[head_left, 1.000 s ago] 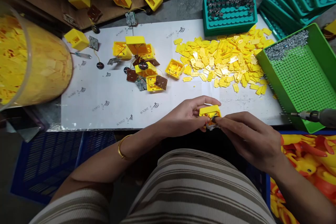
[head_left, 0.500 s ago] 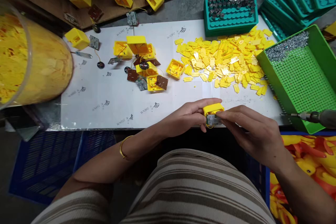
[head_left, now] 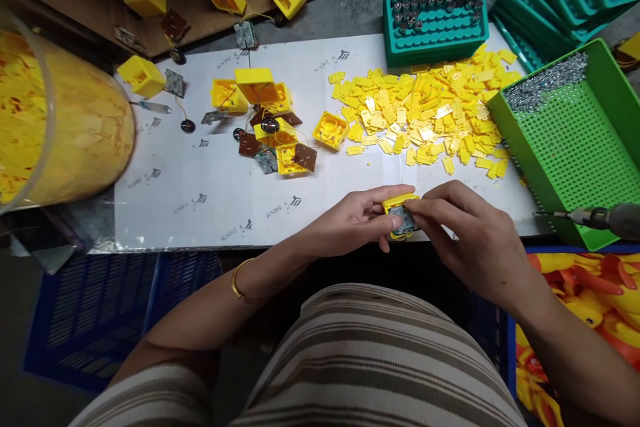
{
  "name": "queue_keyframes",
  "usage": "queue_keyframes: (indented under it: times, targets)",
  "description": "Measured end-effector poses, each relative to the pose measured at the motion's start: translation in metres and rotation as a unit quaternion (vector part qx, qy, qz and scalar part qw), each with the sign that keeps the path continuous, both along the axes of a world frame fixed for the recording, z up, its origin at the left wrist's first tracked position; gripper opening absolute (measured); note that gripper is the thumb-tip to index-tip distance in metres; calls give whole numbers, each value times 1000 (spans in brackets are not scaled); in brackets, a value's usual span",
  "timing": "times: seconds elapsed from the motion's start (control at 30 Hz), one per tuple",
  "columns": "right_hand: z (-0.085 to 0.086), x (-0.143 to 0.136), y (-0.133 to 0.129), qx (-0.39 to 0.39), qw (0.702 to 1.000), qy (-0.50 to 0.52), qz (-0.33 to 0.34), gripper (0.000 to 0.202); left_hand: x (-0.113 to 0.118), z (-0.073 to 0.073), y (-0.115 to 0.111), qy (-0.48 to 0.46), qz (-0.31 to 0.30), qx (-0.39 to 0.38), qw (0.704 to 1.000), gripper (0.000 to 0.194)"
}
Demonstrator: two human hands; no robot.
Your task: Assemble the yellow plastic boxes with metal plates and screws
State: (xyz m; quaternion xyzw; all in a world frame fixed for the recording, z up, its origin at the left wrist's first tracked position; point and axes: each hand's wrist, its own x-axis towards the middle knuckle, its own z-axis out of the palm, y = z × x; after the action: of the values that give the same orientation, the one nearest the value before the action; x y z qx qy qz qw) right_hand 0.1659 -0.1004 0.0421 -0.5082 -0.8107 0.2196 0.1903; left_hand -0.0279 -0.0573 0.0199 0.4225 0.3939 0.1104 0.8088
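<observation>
Low centre of frame, at the near table edge: both hands meet on a small yellow housing [head_left: 400, 213] w/ a grey board showing in its open face. Left hand [head_left: 357, 223] comes in from the left, thumb and fingers closed round the housing's left side. Right hand [head_left: 467, 240] comes from the right, fingertips [head_left: 415, 212] pressed on the board/right edge, so closed on the same piece. Housing sits directly between the two grips, long axis approx left-right; both hands equally near, touching it. It's held just above the white paper sheet [head_left: 200, 180], not resting flat as far as I can tell.

Right edge, mid-height: electric screwdriver [head_left: 600, 218] lying by the green tray [head_left: 575, 147]. Further back, centre: pile of yellow tabs [head_left: 425, 113] and loose housings w/ boards [head_left: 270, 120]. Upper right: teal tray [head_left: 435, 13]. Left: clear tub [head_left: 65, 120] of yellow parts.
</observation>
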Motion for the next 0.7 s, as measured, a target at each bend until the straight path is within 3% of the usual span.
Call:
queue_keyframes:
  times: [0.27, 0.47, 0.7]
  targets:
    - [-3, -2, 1, -3, 999, 18, -31, 19, 5, 1, 0, -9, 40, -13, 999, 58]
    - [-5, -3, -3, 90, 993, 26, -76, 16, 6, -1, -4, -69, 60, -36, 995, 77]
    - [-9, -5, -7, 123, 990, 35, -64, 21, 8, 0, -5, -52, 60, -15, 997, 69]
